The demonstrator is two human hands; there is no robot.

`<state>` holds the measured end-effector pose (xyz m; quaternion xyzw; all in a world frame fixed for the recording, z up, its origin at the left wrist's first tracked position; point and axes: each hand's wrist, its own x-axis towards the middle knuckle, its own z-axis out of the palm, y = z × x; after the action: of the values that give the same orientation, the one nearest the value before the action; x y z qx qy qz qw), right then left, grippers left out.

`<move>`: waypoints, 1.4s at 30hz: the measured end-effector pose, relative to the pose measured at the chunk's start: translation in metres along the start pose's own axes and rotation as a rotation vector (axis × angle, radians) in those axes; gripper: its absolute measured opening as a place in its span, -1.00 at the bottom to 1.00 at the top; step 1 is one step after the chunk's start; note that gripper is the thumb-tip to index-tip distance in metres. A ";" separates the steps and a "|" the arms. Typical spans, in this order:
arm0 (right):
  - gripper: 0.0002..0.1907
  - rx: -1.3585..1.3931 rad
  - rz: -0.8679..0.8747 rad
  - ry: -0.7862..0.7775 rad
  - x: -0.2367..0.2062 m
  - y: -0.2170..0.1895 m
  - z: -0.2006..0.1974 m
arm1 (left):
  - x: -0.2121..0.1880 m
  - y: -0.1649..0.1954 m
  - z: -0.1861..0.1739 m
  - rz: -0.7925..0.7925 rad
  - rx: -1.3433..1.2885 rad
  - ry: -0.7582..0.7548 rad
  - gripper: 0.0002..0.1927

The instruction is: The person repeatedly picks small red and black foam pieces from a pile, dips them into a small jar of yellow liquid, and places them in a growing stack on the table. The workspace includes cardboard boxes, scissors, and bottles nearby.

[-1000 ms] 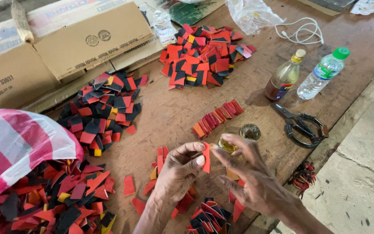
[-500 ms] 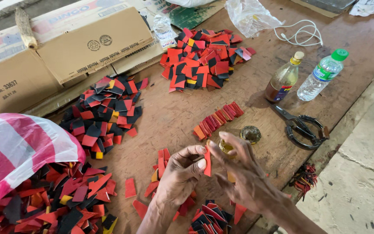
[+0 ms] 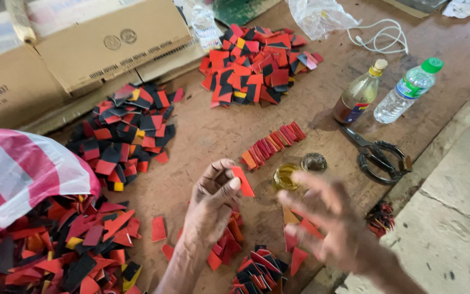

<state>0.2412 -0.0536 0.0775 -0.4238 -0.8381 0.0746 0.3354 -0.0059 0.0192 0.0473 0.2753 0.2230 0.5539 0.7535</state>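
The small red paper slip (image 3: 243,181) sits pinched at its lower end between the thumb and fingertips of the left hand (image 3: 211,202), held just above the brown work board (image 3: 202,136). It looks feather-light, thin and easily creased, so a gentle hold by one edge, as here, seems the right way to take it; a hard squeeze would likely bend it. That left hand is closed around the slip, fingers curled in. The right hand (image 3: 327,223) is spread wide and blurred, holding nothing, its fingertips hovering near a little open jar of yellowish liquid (image 3: 286,176) with its lid (image 3: 314,162) beside it. A neat row of red folded pieces (image 3: 274,141) lies just beyond. Farther off are heaps of red and black offcuts (image 3: 123,133), black scissors (image 3: 379,155) and two bottles (image 3: 387,98).
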 end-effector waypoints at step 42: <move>-0.14 0.245 0.116 -0.135 0.017 -0.004 0.007 | -0.007 -0.003 0.005 -0.342 -0.020 -0.061 -0.67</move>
<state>0.2273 -0.0426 0.0822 -0.4216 -0.8174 0.2239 0.3226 -0.0029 0.0112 0.0493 0.2422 0.2381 0.4112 0.8459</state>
